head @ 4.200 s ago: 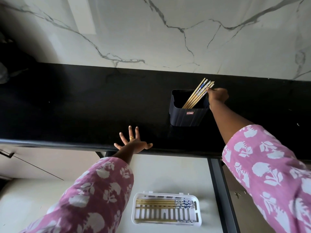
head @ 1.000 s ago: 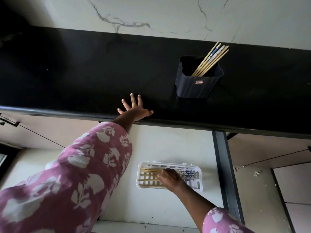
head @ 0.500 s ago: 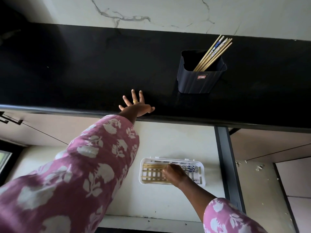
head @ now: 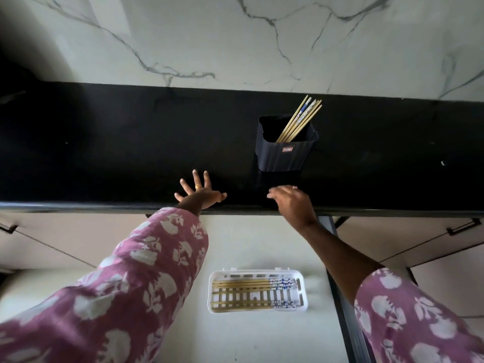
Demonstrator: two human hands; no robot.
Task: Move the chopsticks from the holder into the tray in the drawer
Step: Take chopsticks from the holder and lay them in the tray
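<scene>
View: head
Left hand: palm down on the front edge of the table, fingers straight and fanned, nothing held; gold ring on one finger.
Right hand: just right of the left one, over the same edge, fingers loosely bent, nothing in its grasp; contact with the slab cannot be told.
Table surface: glossy black slab with a rounded front lip.
Holder: just beyond the right hand, upright on the slab; dark squarish plastic tub with ribbed walls and a small red label on its near face.
Chopsticks in holder: slim straight bamboo-coloured sticks, some with blue-and-white patterned tops, leaning away and rightward against the far right corner.
Drawer: below and nearer than both hands, pulled open; smooth pale floor, dark rail along its right side.
Tray: on the drawer floor, well below the right hand, between the two forearms; white plastic, rounded rectangle, slotted base, notched rim.
Chopsticks in tray: flat, lengthwise, side by side, patterned ends to the right.
Sleeves: soft pink cloth with a white floral print.
Wall: beyond both hands, white marble look with grey veins.
</scene>
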